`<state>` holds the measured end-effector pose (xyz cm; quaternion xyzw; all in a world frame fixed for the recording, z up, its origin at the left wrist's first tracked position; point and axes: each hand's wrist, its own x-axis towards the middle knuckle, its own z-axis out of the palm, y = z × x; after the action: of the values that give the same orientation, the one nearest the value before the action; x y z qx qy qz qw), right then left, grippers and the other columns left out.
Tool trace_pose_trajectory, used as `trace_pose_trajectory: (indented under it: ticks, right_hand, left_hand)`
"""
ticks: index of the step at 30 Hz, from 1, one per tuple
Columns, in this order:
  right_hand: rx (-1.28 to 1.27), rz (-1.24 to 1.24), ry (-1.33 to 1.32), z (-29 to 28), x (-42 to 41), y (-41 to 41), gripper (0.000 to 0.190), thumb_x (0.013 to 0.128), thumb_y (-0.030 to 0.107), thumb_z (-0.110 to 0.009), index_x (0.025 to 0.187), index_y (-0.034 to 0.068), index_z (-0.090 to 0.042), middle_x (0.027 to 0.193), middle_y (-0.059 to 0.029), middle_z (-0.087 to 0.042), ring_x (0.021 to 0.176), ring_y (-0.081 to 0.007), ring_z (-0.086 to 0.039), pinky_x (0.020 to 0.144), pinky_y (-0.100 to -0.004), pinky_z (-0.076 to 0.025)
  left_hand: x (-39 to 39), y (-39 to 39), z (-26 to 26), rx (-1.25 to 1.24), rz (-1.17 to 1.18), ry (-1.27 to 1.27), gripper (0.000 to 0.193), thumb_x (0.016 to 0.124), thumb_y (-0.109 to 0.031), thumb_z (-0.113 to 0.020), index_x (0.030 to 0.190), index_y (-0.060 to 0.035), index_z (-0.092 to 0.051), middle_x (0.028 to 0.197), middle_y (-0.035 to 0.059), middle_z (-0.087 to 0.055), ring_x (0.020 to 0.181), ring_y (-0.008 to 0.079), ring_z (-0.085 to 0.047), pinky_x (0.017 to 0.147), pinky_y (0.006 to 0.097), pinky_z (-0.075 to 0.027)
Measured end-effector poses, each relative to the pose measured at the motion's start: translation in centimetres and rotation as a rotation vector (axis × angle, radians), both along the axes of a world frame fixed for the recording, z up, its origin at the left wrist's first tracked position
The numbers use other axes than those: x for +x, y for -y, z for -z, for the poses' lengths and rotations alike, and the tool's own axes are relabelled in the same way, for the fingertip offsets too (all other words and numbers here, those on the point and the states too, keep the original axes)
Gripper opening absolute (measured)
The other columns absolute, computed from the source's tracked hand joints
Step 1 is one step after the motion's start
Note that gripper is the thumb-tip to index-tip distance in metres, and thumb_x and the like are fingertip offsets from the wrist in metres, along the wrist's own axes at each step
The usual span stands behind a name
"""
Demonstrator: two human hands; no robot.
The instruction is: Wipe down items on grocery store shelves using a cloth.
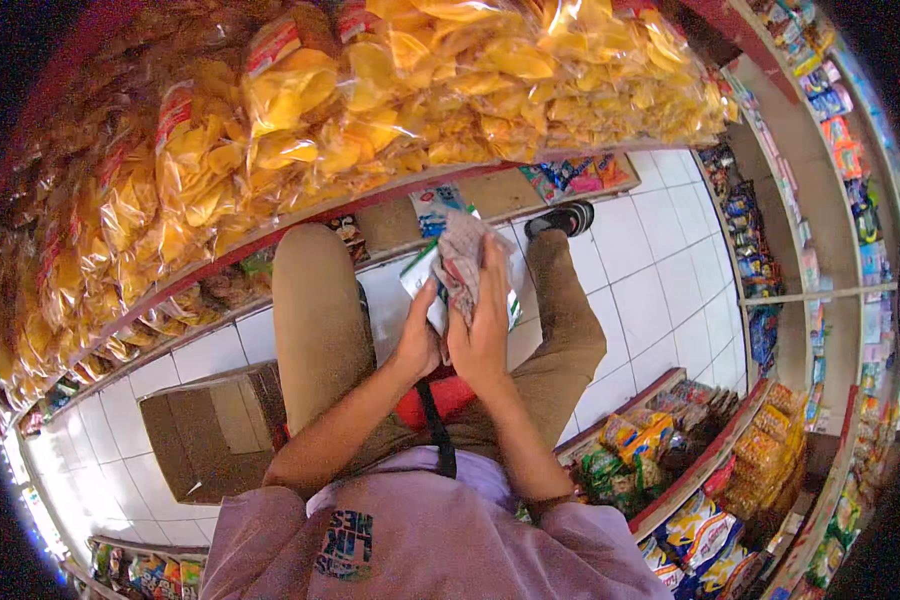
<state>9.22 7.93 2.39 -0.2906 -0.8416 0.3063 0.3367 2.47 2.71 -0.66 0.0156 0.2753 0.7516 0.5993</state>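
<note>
Between my knees, my right hand [480,326] presses a crumpled greyish cloth [461,259] against a white and green packet [420,270]. The packet is partly covered by the cloth and the hands, so its full shape is hidden. On the packet's left side my left hand [418,337] grips its lower edge, thumb pointing up. Beyond the cloth, a blue and white packet [436,206] lies on a low brown shelf [394,225].
Clear bags of yellow chips [420,90] fill the shelf above my knees. An open cardboard box [210,435] stands on the white tiled floor [645,247] at left. Shelves with snack packets [701,529] stand at lower right; a tall shelf unit [791,165] curves along the right.
</note>
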Motion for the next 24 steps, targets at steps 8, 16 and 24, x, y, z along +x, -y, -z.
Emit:
trace_pose_trajectory:
  ticks: [8, 16, 24]
  right_hand:
    - [0.038, -0.057, -0.02, -0.3, 0.3, -0.5, 0.051, 0.075, 0.014, -0.055, 0.119, -0.006, -0.041, 0.142, -0.0254, -0.022, 0.132, -0.043, -0.017, 0.107, -0.051, -0.013]
    - [0.061, -0.155, 0.069, 0.7, 0.7, 1.0, 0.054, 0.083, 0.015, -0.046, 0.134, 0.0, -0.035, 0.14, -0.0186, -0.032, 0.131, -0.0368, -0.025, 0.108, -0.0466, -0.014]
    - [0.002, -0.122, -0.02, 0.4, -0.8, 1.9, 0.047, 0.084, 0.013, -0.046, 0.129, -0.001, -0.041, 0.137, -0.0174, -0.037, 0.129, -0.0336, -0.03, 0.108, -0.0449, -0.016]
  left_hand:
    - [-0.5, -0.1, -0.5, 0.083, 0.052, 0.068, 0.068, 0.092, -0.055, -0.022, 0.135, -0.0031, -0.03, 0.133, 0.0128, -0.041, 0.121, 0.0243, -0.043, 0.104, 0.0359, -0.031]
    - [-0.7, 0.4, 2.1, -0.031, -0.024, 0.05, 0.058, 0.093, -0.051, -0.028, 0.132, -0.0076, -0.037, 0.129, 0.01, -0.046, 0.117, 0.0231, -0.046, 0.102, 0.0358, -0.033]
    - [-0.9, 0.9, 1.7, -0.014, -0.132, 0.362, 0.058, 0.093, -0.051, -0.03, 0.129, -0.0071, -0.04, 0.12, 0.0094, -0.052, 0.111, 0.0224, -0.05, 0.099, 0.035, -0.036]
